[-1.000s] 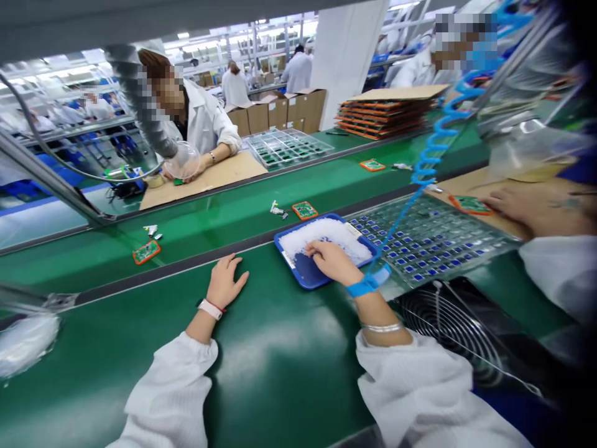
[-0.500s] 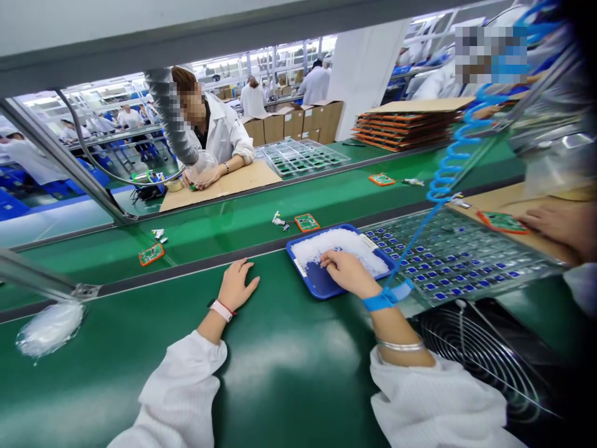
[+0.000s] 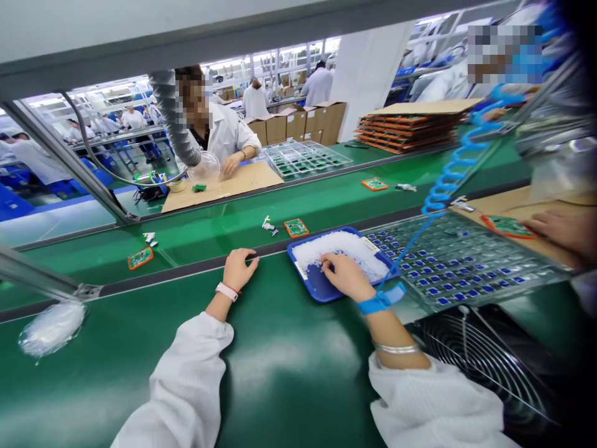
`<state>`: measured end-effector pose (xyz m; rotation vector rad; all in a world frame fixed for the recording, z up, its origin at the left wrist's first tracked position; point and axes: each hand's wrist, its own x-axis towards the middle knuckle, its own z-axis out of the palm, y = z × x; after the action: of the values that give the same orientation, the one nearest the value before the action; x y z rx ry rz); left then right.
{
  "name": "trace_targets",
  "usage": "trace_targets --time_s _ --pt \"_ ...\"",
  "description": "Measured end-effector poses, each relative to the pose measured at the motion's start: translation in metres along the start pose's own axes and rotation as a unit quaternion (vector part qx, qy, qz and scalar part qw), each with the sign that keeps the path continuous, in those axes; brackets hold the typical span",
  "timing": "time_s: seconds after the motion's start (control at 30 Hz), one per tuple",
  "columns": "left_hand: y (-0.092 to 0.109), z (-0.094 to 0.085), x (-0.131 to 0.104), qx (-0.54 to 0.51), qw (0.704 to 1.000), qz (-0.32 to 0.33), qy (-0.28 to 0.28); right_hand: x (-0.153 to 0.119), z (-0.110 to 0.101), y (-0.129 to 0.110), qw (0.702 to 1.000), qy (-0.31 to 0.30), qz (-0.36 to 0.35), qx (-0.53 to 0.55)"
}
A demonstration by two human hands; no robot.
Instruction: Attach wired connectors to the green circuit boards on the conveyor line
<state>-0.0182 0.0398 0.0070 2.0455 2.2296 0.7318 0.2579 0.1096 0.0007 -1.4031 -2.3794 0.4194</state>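
A blue tray (image 3: 321, 294) holds a heap of small white pieces (image 3: 345, 250). Over its front part is my right hand (image 3: 346, 274), thumb and forefinger curled together at the edge of the heap; anything between the fingertips is too small to make out. My left hand (image 3: 240, 270) rests at the belt's near edge with thumb and fingers apart, holding nothing. Beyond it on the green belt (image 3: 224, 227) lie an orange-edged circuit board (image 3: 296, 228) and a white connector piece (image 3: 269, 226).
Right of the tray is a clear panel of blue-centred parts (image 3: 448, 261), with a black fan (image 3: 485, 361) in front. A coiled blue cord (image 3: 466, 149) runs to my right wrist. A plastic bag (image 3: 52, 328) lies left. A co-worker (image 3: 221, 134) sits across the belt.
The boards and connectors on the belt have shifted left. My left hand has moved slightly up, its fingers more bent. The co-worker's hand has moved right, uncovering a small green piece.
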Motion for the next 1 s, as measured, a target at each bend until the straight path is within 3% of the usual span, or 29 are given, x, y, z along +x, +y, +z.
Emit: trace_targets --time_s 0.2,0.43,0.6,0.77,0.9,1.0 --pt "0.023 0.029 0.061 0.034 0.999 -0.018 -0.020 -0.001 0.001 -0.001 1.000 0.010 -0.007 0.022" --pt "0.019 0.045 0.093 0.056 0.997 -0.008 -0.055 -0.004 0.003 -0.002 0.999 0.033 -0.002 -0.010" --pt "-0.001 0.042 0.102 0.074 0.995 0.001 -0.072 -0.006 0.004 -0.002 0.999 0.024 -0.002 -0.043" --pt "-0.034 0.027 0.105 0.100 0.992 -0.007 -0.077 -0.008 0.001 -0.004 0.999 0.015 -0.002 -0.037" --pt "-0.059 0.011 0.103 0.146 0.986 -0.074 -0.025 -0.009 -0.002 -0.007 0.999 0.012 -0.001 -0.041" --pt "-0.057 0.008 0.096 0.178 0.977 -0.114 0.039 -0.010 -0.004 -0.009 0.999 0.008 0.004 -0.039"
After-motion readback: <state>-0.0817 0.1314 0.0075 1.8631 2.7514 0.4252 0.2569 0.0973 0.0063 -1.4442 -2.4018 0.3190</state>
